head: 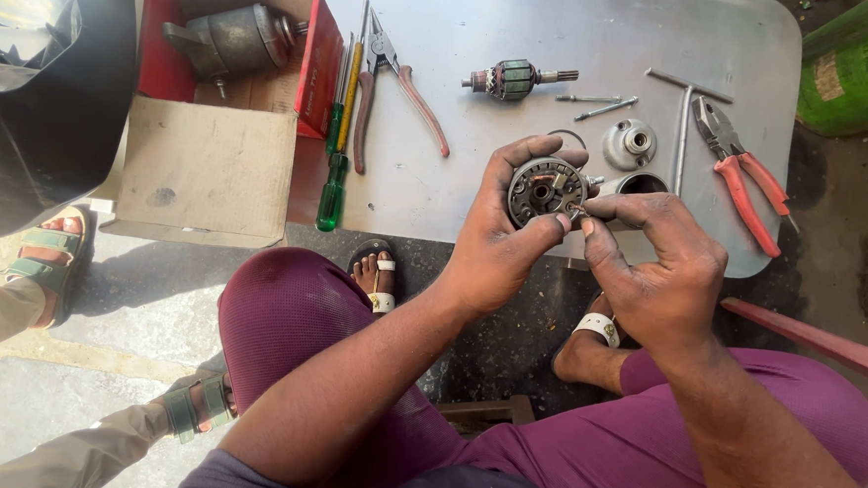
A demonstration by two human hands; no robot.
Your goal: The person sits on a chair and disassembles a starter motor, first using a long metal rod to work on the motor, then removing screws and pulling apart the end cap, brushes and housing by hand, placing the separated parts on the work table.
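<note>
1. Purple-trousered knees (359, 317) of the seated person fill the near edge; past them lies the grey table (542, 30), the landmark for everything below; its near edge runs just under the hands.
2. At the table's left end a cardboard box (207, 167) with red flaps holds a grey motor housing (235, 39); just right of it lie two screwdrivers (335, 150), one green-handled, and brown-handled pliers (391, 88).
3. At the table's right end lie red-handled pliers (742, 173) beside a T-handled rod (683, 127); a green cylinder (851, 69) stands off the table, further right.
4. Near the table's middle rests an armature (516, 78); toward the near edge from it are two long bolts (595, 105), a round end cap (630, 145) and a metal tube (639, 182), partly hidden by the hands.
5. Left hand (499, 250) is closed around the brush plate (547, 191), fingers curled over its far rim and thumb on the near rim, holding it in the air above the table's near edge, face toward the camera.
6. Right hand (658, 262) is pinched, thumb and forefinger meeting at the plate's right edge on some small part; what it is I cannot tell.
7. Judged by looks, the plate is stiff metal, light enough for one hand, probably a bit greasy; the rim is the safe hold, since the springs and brush holders on its face look delicate and could bend or pop loose.
8. At the left, off the table, another person's sandalled feet (53, 254) and grey sleeves show.
</note>
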